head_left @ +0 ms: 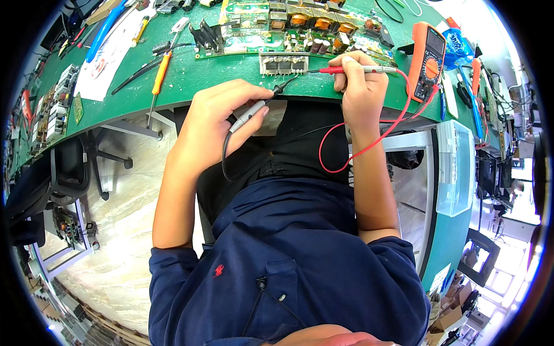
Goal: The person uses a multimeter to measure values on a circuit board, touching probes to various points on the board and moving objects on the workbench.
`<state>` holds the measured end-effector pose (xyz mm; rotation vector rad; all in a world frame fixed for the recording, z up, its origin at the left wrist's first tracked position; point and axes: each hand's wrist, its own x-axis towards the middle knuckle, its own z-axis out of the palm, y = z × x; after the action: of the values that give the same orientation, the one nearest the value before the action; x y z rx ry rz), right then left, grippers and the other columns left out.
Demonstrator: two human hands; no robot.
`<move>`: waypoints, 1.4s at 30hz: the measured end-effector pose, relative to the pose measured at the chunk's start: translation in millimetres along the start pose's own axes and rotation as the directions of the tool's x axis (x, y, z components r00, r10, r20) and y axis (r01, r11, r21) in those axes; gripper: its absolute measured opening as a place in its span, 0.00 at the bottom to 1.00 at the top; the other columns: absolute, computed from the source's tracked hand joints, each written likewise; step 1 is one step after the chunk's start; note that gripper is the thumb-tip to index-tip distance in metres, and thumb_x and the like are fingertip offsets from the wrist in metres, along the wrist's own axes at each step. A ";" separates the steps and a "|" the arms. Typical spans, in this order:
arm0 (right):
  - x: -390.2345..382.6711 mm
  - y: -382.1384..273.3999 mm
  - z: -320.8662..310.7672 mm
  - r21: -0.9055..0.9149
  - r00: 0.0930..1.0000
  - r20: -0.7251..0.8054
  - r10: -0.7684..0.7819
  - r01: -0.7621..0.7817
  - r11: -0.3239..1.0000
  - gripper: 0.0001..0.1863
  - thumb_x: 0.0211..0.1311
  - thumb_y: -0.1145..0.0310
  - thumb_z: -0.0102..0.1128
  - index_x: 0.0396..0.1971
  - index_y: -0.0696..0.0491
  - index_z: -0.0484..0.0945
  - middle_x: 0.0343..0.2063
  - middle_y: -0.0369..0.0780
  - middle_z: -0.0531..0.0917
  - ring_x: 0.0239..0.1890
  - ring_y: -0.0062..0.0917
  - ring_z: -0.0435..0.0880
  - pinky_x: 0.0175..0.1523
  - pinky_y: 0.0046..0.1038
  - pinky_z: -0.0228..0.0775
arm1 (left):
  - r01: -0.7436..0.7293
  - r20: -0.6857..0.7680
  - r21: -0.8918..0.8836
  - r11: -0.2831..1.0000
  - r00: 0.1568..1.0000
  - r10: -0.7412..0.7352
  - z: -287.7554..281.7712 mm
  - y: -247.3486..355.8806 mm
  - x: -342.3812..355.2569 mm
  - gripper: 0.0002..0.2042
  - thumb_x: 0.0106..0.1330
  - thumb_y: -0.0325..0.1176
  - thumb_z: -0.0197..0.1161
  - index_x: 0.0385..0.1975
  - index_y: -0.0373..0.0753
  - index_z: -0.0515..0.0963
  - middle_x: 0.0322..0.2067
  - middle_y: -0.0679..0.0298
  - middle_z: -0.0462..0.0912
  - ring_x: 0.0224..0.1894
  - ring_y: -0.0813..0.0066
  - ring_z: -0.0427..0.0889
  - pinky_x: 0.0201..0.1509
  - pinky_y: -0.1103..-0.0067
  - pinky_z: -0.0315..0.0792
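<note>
My left hand [234, 118] is closed on a grey-and-black test probe [248, 115], its tip angled up to the pins of a small component assembly [283, 62] on the green bench. My right hand [360, 86] grips a red-and-grey probe [329, 70] held almost level, its tip at the same assembly's right side. Whether either tip touches a pin is too small to tell. Behind it lies a large circuit board [300, 29] with coils and capacitors. An orange multimeter [427, 55] stands to the right, with the red lead looping down from my right hand.
Orange-handled screwdriver [160, 75], black cable tie or rod [130, 81], white paper [104, 69] and more boards [57, 109] lie leftward on the green bench [138, 106]. A blue bag [456, 46] and tools sit rightward. An office chair [69, 167] is below left; a clear plastic box [453, 173] at right.
</note>
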<state>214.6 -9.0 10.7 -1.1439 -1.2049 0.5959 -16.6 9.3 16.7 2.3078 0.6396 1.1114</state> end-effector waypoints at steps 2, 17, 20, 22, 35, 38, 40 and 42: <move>0.1 0.1 -0.1 -0.009 1.000 0.001 -0.001 0.001 1.000 0.13 0.63 0.73 0.47 0.22 0.61 0.77 0.10 0.33 0.71 0.15 0.12 0.66 0.21 0.17 0.57 | 0.000 -0.002 -0.001 1.000 1.000 0.000 0.2 0.0 -0.2 0.09 0.54 0.21 0.64 0.35 0.32 0.80 0.27 0.57 0.81 0.28 0.66 0.81 0.33 0.78 0.72; 0.0 1.2 -0.4 -0.004 1.000 0.000 0.006 -0.006 1.000 0.12 0.63 0.73 0.47 0.23 0.60 0.78 0.11 0.32 0.72 0.15 0.11 0.67 0.21 0.17 0.56 | 0.002 0.004 0.000 1.000 1.000 -0.002 -0.4 0.6 0.1 0.09 0.54 0.21 0.64 0.35 0.32 0.80 0.27 0.57 0.81 0.29 0.66 0.81 0.34 0.78 0.72; -0.2 2.1 -1.0 0.000 1.000 0.001 0.015 -0.015 1.000 0.12 0.62 0.73 0.47 0.23 0.59 0.78 0.11 0.32 0.72 0.16 0.11 0.67 0.21 0.16 0.56 | 0.001 0.004 -0.001 1.000 1.000 -0.001 -0.5 0.2 0.2 0.09 0.54 0.21 0.64 0.35 0.32 0.80 0.27 0.57 0.81 0.29 0.65 0.81 0.33 0.78 0.72; -0.4 2.1 -1.4 0.003 1.000 0.002 0.020 -0.020 1.000 0.12 0.62 0.73 0.47 0.23 0.59 0.79 0.11 0.32 0.72 0.16 0.11 0.67 0.21 0.16 0.55 | -0.001 0.006 -0.001 1.000 1.000 0.001 -0.7 0.4 0.4 0.09 0.53 0.21 0.64 0.35 0.32 0.80 0.27 0.57 0.81 0.29 0.65 0.81 0.33 0.78 0.72; -0.3 2.5 -1.2 0.007 1.000 0.010 0.001 -0.001 1.000 0.12 0.63 0.73 0.47 0.23 0.60 0.78 0.11 0.32 0.71 0.15 0.11 0.67 0.21 0.17 0.57 | 0.023 0.037 -0.016 1.000 0.999 -0.022 -2.1 0.5 -0.2 0.10 0.54 0.23 0.63 0.36 0.32 0.78 0.30 0.54 0.81 0.32 0.56 0.81 0.36 0.74 0.74; -0.3 2.7 -1.2 0.004 1.000 0.004 0.003 -0.003 1.000 0.12 0.63 0.73 0.47 0.23 0.60 0.78 0.11 0.32 0.71 0.15 0.11 0.66 0.21 0.17 0.57 | 0.030 0.041 -0.017 0.999 0.999 -0.030 -2.1 0.4 -0.5 0.09 0.54 0.23 0.63 0.36 0.32 0.78 0.30 0.54 0.81 0.32 0.56 0.81 0.36 0.75 0.74; -0.5 2.3 -0.8 -0.004 1.000 0.000 0.001 -0.001 1.000 0.12 0.63 0.73 0.47 0.23 0.60 0.78 0.11 0.32 0.71 0.15 0.11 0.66 0.21 0.17 0.57 | 0.024 0.042 -0.013 1.000 0.999 -0.023 -2.5 0.2 -0.2 0.09 0.54 0.23 0.63 0.36 0.32 0.78 0.30 0.54 0.81 0.32 0.56 0.81 0.36 0.75 0.75; -0.5 1.5 -0.4 0.001 1.000 0.002 0.003 -0.003 1.000 0.12 0.63 0.73 0.47 0.23 0.60 0.78 0.11 0.32 0.71 0.15 0.11 0.66 0.21 0.17 0.57 | 0.015 0.028 -0.004 1.000 1.000 -0.015 -2.1 0.5 -0.1 0.09 0.54 0.22 0.64 0.35 0.32 0.78 0.29 0.55 0.81 0.31 0.60 0.81 0.35 0.76 0.74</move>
<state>215.1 -9.0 9.2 -1.1443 -1.2043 0.5997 -18.2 9.3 18.1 2.3072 0.6428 1.0711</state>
